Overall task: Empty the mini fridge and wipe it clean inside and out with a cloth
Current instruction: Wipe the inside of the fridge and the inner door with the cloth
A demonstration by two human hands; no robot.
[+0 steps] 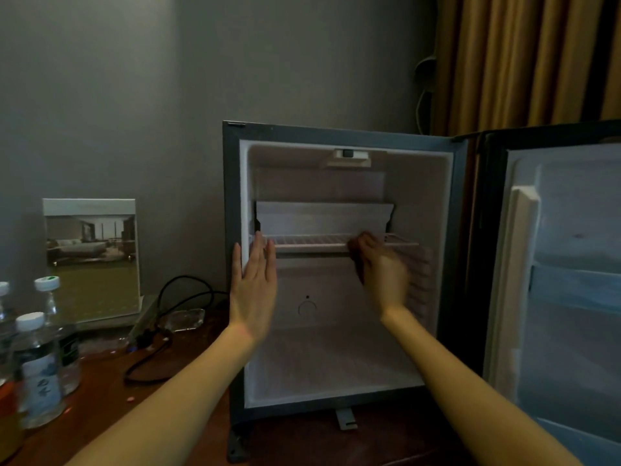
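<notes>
Left grip (pixel 253 280) upright, fingers straight, flat against mini fridge (pixel 336 358) left frame. Right grip (pixel 379 267) at wire shelf (pixel 312 240) front edge, blurred; cannot tell whether clamped.

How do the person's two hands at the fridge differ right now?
The left hand is flat, fingers straight, against the mini fridge's left front edge; the right hand curls its fingers on the wire shelf. The left looks sharp, the right blurred. Both are bare and raised at the open fridge.
</notes>
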